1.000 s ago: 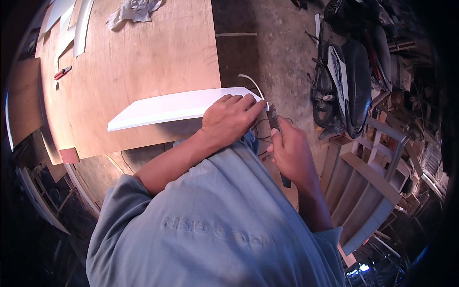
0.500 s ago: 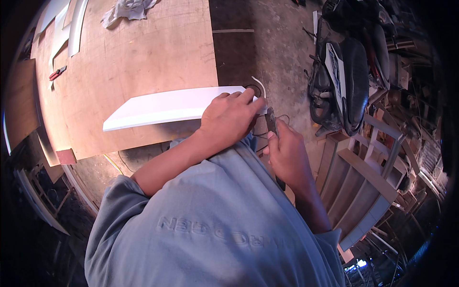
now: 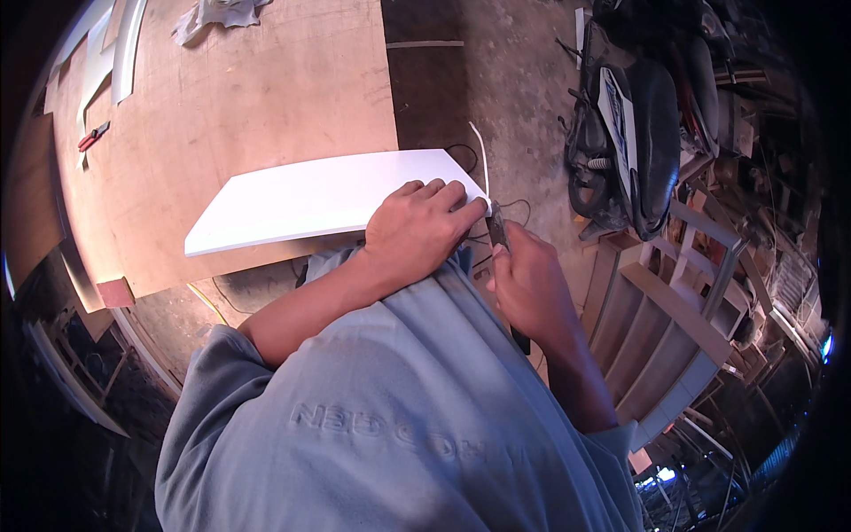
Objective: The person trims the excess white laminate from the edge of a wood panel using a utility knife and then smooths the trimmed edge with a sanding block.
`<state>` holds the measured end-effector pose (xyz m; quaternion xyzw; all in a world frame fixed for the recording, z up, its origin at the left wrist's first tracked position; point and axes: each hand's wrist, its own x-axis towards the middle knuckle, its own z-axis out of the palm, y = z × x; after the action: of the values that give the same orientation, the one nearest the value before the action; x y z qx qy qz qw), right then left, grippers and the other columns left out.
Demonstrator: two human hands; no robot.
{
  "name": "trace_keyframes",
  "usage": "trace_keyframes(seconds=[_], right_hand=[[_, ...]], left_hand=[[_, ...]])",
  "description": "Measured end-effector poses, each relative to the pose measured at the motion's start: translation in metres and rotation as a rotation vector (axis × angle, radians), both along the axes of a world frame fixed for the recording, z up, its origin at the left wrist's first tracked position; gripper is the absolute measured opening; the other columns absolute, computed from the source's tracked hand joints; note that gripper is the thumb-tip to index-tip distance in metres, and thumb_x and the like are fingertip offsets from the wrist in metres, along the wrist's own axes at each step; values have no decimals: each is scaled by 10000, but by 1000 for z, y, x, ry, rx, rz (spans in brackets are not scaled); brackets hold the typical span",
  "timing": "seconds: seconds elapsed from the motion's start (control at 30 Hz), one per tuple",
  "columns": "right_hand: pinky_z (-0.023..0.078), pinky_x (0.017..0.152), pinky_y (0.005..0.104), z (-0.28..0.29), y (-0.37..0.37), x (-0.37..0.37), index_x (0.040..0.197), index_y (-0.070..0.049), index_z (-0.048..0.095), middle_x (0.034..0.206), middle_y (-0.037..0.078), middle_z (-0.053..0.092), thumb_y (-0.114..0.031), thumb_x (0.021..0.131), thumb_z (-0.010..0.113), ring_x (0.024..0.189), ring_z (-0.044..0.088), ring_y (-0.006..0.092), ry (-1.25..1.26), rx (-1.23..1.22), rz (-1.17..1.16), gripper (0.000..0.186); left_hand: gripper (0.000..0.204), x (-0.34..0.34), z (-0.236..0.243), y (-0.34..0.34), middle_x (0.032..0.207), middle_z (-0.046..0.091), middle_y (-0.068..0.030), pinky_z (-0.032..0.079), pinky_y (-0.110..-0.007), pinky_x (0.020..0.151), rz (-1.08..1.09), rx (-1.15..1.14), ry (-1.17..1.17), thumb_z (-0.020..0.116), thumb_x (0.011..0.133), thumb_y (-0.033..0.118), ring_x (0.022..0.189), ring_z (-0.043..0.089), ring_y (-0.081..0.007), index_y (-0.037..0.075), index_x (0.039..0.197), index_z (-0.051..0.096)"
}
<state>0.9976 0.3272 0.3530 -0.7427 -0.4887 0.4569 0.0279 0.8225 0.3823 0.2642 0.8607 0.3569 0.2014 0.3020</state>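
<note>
Left hand (image 3: 415, 226) lies over the right end of the white board (image 3: 297, 199), fingers bent; thumb and underside hidden, so can't tell if it grips or just presses. Right hand (image 3: 532, 275) wrapped round a dark tool (image 3: 498, 232), thumb along it; the fist covers the middle, only the upper end and a bit of the lower end show, exact kind unclear. Tool's upper end is right at the board's right corner; contact hard to make out. Thin white strip (image 3: 484, 164) sticks up from that corner; its lower end is lost by the fingers. Board sits across the near right corner of the plywood table (image 3: 266, 97), right end past the table edge, part of it under the left hand. Grey shirt (image 3: 381, 399) fills the lower middle, cut off at the bottom. On the table: red cutter (image 3: 93, 136) to the left, pale sheets (image 3: 127, 53) and crumpled cloth (image 3: 217, 16), both cut off up top. Reddish block (image 3: 115, 293) at the near left corner. Right: motorbike (image 3: 654, 142), partly lost in the dark; wood frame (image 3: 675, 310) below it, clutter behind too dim to sort.
</note>
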Motion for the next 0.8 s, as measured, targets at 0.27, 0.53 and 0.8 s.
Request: trace_keyframes(seconds=[0.27, 0.53, 0.8], right_hand=[[472, 850, 605, 2, 4, -1, 1025, 89, 578, 939, 344, 654, -63, 988, 554, 963, 633, 553, -11, -16, 20, 158], [575, 583, 398, -17, 3, 2, 1156, 105, 583, 849, 199, 704, -97, 1065, 508, 691, 721, 268, -29, -143, 25, 234], [550, 810, 472, -10, 7, 41, 1306, 58, 615, 1058, 240, 709, -194, 1031, 638, 919, 719, 367, -96, 17, -209, 374]], left_hand=[[213, -1, -3, -2, 913, 649, -33, 553, -357, 777, 4, 19, -15, 699, 881, 205, 881, 692, -205, 140, 1083, 711], [234, -4, -6, -8, 915, 659, -29, 550, -357, 775, 11, 17, -22, 702, 850, 191, 880, 701, -204, 142, 1079, 720], [217, -4, -7, 2, 915, 682, -29, 573, -380, 744, 65, 55, 3, 796, 828, 190, 812, 724, -227, 159, 1021, 702]])
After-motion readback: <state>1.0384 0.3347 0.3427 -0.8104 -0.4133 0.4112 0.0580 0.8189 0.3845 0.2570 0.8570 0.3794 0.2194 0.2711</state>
